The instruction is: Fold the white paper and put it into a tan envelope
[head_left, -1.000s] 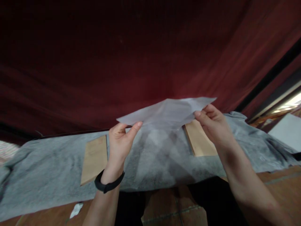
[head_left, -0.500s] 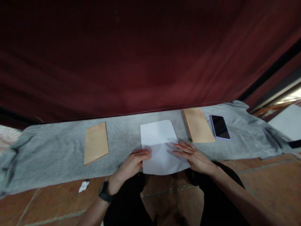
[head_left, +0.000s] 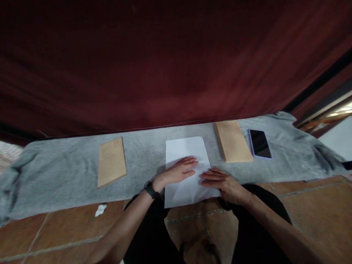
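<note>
- One white paper sheet [head_left: 184, 148], held aloft a second ago, now lies in the head view on the cloth-covered worktop [head_left: 145, 146], between a brown envelope [head_left: 111, 163] and an envelope stack [head_left: 234, 143], so most of it has support.
- Left hand [head_left: 176, 172] has moved from the sheet's edge to its middle, grip flat, pinching nothing.
- Right hand [head_left: 224, 186] lies over the right edge, fingers slightly spread.

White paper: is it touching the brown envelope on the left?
Apart. The head view shows it plainly: a wide strip of grey cloth lies bare between the left edge of the white paper and the brown envelope.
</note>
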A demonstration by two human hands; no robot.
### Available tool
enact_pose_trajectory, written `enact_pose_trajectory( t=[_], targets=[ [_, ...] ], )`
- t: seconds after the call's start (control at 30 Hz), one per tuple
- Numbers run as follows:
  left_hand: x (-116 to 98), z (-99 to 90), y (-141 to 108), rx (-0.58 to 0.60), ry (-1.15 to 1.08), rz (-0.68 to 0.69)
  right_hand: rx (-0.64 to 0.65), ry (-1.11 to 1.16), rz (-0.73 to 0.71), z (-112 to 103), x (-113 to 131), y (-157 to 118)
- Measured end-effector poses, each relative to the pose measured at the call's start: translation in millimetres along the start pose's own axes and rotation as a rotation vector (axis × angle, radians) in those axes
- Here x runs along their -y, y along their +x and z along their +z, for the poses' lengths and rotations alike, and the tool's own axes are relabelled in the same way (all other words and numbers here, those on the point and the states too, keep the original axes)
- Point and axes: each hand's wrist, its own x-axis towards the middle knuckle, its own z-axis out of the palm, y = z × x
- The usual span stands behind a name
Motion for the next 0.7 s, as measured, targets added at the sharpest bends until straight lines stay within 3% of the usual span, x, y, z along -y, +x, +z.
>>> enact_pose_trajectory(
  t=[0.1, 0.27, 0.37, 0.47, 0.57, 0.7],
  targets=[
    [4, 3.9, 5, 0.004, -0.043, -0.067, -0.127, 0.137, 0.034, -8, -1, 3],
    [-6, -30.4, -49, -0.079, -0.473, -0.168, -0.353, 0.352, 0.31, -24, -3, 13],
    [-11, -37.5, -83, -0.153, -0.69, -0.097, -0.398, 0.383, 0.368, -30, -2, 28],
    [-12, -29.6, -100, -0.216, -0.838, 0.058, -0.417, 0.387, 0.356, -36, -4, 49],
    [-11, -21.4, -102, -0.355, -0.942, 0.102, -0.449, 0.398, 0.385, -40, -10, 71],
    [-12, -22.3, -84, -0.441, -0.954, -0.018, -0.505, 0.376, 0.473, -35, -27, 93]
  ],
)
